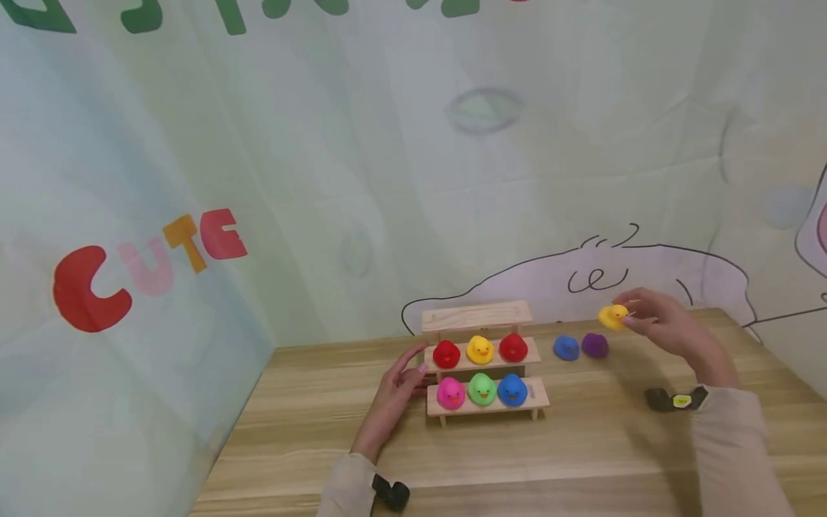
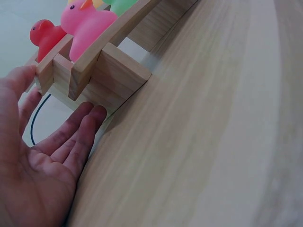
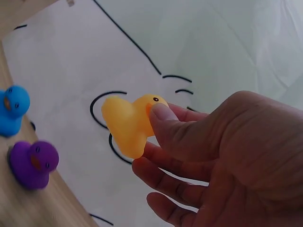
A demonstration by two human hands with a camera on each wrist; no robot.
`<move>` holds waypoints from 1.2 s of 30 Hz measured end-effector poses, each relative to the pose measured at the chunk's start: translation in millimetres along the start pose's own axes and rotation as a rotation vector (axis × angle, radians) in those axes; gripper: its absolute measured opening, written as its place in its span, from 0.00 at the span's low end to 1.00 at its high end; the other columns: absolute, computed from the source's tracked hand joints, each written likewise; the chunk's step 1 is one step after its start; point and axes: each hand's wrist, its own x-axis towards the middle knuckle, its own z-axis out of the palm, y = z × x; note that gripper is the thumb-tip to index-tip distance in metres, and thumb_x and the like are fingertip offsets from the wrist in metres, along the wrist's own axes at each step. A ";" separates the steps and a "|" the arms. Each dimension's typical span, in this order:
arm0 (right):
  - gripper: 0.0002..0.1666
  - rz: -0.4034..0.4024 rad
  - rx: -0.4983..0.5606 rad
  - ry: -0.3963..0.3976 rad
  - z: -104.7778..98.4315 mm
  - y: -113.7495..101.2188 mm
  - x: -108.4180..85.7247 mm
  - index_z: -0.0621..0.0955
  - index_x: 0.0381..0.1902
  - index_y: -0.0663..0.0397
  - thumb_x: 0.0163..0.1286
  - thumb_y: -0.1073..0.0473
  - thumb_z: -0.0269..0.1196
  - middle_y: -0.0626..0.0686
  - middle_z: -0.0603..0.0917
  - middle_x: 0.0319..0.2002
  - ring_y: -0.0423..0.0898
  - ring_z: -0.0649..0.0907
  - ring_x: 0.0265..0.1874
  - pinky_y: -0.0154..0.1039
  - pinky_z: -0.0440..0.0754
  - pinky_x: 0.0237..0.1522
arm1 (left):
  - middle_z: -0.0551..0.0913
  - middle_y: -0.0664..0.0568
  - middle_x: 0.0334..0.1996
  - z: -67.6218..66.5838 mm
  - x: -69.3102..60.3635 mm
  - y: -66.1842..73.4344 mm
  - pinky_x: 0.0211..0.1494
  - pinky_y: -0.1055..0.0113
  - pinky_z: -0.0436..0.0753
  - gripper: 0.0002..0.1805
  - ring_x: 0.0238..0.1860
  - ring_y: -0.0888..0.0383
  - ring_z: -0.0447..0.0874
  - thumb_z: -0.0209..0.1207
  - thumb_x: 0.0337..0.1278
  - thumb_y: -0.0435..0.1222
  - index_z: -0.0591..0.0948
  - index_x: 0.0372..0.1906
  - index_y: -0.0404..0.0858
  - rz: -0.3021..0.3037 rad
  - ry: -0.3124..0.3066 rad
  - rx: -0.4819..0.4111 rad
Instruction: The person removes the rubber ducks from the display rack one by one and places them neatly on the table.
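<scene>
Thumb (image 3: 175, 130) and fingers (image 3: 175, 165) of the right hand (image 1: 665, 327) pinched a yellow duck (image 1: 609, 317), held up above the wooden table (image 1: 310, 431) near a blue duck (image 1: 566, 348) and a purple duck (image 1: 595, 345), to the right of the wooden rack (image 1: 477, 316). The left hand (image 1: 395, 384), its fingers loosely extended, touched the rack's left end. On the middle shelf (image 1: 533, 350) sat a red duck (image 1: 446, 354), a second yellow duck (image 1: 480, 350) and another red duck (image 1: 513, 347); on the lowest shelf (image 1: 538, 396), a pink duck (image 1: 451, 393), a green duck (image 1: 482, 389) and a second blue duck (image 1: 512, 390).
</scene>
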 end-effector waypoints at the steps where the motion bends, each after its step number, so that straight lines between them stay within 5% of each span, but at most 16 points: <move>1: 0.18 0.019 -0.004 -0.008 -0.1 2.8 -1.8 0.77 0.65 0.66 0.82 0.63 0.60 0.75 0.83 0.61 0.76 0.83 0.60 0.59 0.89 0.53 | 0.82 0.39 0.71 -0.3 0.0 0.1 0.66 0.52 0.89 0.27 0.64 0.44 0.88 0.55 0.83 0.50 0.71 0.80 0.56 0.001 -0.002 0.001; 5: 0.20 0.080 -0.015 -0.042 -2.1 14.5 -7.6 0.75 0.66 0.66 0.83 0.60 0.59 0.77 0.81 0.63 0.76 0.81 0.62 0.68 0.86 0.54 | 0.83 0.39 0.69 -0.7 0.5 0.0 0.67 0.52 0.89 0.27 0.64 0.44 0.88 0.55 0.83 0.51 0.71 0.80 0.57 -0.004 -0.004 0.000; 11: 0.21 0.124 0.000 -0.086 3.0 31.0 -10.8 0.75 0.67 0.63 0.83 0.59 0.59 0.79 0.79 0.65 0.75 0.81 0.62 0.69 0.83 0.54 | 0.84 0.40 0.69 -1.3 -0.7 -0.1 0.67 0.53 0.89 0.28 0.64 0.45 0.88 0.55 0.82 0.53 0.70 0.80 0.57 -0.007 -0.001 0.010; 18: 0.19 0.013 -0.012 -0.038 18.9 49.7 -10.9 0.76 0.62 0.75 0.77 0.71 0.62 0.82 0.83 0.57 0.72 0.87 0.52 0.33 0.82 0.44 | 0.86 0.39 0.66 -1.2 -1.1 0.5 0.66 0.53 0.89 0.29 0.64 0.44 0.88 0.56 0.81 0.54 0.70 0.80 0.58 -0.007 -0.009 0.004; 21: 0.19 0.014 -0.015 -0.024 22.4 54.3 -12.3 0.76 0.62 0.76 0.76 0.71 0.62 0.82 0.82 0.58 0.74 0.87 0.52 0.30 0.81 0.44 | 0.85 0.40 0.68 -1.2 -1.6 0.9 0.66 0.53 0.89 0.29 0.65 0.44 0.88 0.56 0.81 0.54 0.70 0.80 0.57 -0.008 -0.010 0.008; 29: 0.19 0.116 0.017 -0.067 29.5 60.9 -17.9 0.74 0.65 0.68 0.79 0.68 0.58 0.82 0.77 0.65 0.78 0.82 0.59 0.67 0.86 0.56 | 0.86 0.40 0.66 -0.6 -1.2 0.7 0.67 0.53 0.89 0.29 0.64 0.46 0.88 0.56 0.82 0.54 0.70 0.81 0.58 -0.025 -0.007 0.016; 36: 0.25 0.083 -0.038 -0.035 11.8 43.2 -10.1 0.71 0.70 0.70 0.80 0.65 0.58 0.82 0.73 0.69 0.82 0.77 0.63 0.74 0.84 0.56 | 0.85 0.40 0.68 -0.2 -0.6 1.4 0.66 0.54 0.89 0.30 0.62 0.47 0.89 0.56 0.80 0.56 0.70 0.80 0.58 -0.021 0.000 0.012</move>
